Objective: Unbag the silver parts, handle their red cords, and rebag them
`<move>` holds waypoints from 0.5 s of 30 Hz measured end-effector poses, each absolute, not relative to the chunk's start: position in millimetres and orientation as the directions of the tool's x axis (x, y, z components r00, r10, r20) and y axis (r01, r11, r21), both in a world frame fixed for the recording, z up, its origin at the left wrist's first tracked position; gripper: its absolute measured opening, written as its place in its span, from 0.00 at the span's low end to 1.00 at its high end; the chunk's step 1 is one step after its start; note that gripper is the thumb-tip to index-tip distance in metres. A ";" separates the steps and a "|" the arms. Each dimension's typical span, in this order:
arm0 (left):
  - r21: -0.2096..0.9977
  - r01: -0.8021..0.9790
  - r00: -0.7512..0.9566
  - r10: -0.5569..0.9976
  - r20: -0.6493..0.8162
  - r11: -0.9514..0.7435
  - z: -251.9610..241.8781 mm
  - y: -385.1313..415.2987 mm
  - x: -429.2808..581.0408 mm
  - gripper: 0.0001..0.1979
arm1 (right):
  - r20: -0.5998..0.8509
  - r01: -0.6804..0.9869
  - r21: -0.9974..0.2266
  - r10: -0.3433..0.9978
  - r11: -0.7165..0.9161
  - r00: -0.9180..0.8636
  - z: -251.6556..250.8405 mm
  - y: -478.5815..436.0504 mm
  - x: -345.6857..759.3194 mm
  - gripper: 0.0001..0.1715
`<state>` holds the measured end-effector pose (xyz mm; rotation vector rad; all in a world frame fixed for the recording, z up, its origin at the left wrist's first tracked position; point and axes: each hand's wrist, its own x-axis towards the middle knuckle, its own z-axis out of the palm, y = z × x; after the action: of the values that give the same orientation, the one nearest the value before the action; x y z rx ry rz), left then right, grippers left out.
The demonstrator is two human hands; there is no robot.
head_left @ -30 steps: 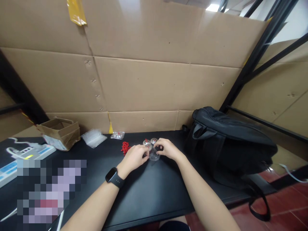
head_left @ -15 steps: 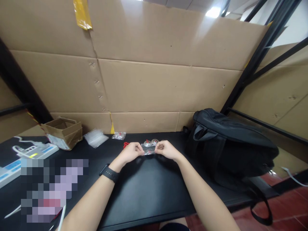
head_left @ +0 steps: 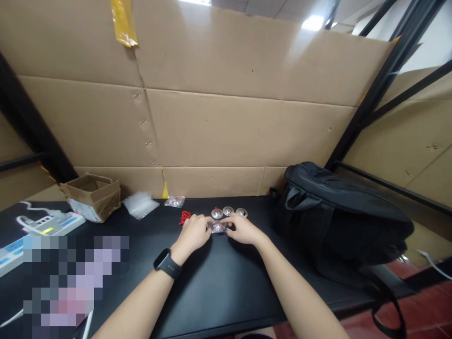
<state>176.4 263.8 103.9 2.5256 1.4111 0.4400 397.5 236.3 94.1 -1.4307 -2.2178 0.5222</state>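
Note:
My left hand (head_left: 193, 233), with a black watch on its wrist, and my right hand (head_left: 242, 230) meet over a small clear plastic piece with a red part (head_left: 218, 228) on the black table (head_left: 212, 282). Both hands pinch it from either side, fingers curled. Just behind it stand three clear round pieces with red centres (head_left: 228, 212) in a row. A small pile of red parts (head_left: 184, 217) lies to the left of my left hand.
A black backpack (head_left: 339, 221) fills the table's right side. At the back left are an open cardboard box (head_left: 92, 194), clear plastic bags (head_left: 140, 204), a small bag (head_left: 174, 201) and a white power strip (head_left: 38, 225). A cardboard wall stands behind.
My hands lifted the clear piece slightly and have brought it back down to the table. Three round pieces now show in a row behind my fingers.

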 end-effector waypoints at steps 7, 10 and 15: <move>0.259 0.774 0.549 0.816 0.182 -0.578 106.1 252.6 177.7 0.15 | 0.258 0.802 -0.408 0.898 0.437 -0.357 91.9 232.0 392.5 0.19; 0.222 0.764 0.558 0.794 0.243 -0.605 102.5 249.6 180.5 0.13 | 0.294 0.790 -0.411 0.886 0.455 -0.358 91.5 233.4 389.8 0.16; 0.234 0.772 0.530 0.801 0.278 -0.591 99.7 253.1 182.8 0.14 | 0.313 0.740 -0.512 0.897 0.437 -0.313 95.5 235.1 388.8 0.10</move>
<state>182.8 253.1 99.7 2.6748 1.3784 0.5514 388.8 235.1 95.5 -1.3712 -2.1359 0.3694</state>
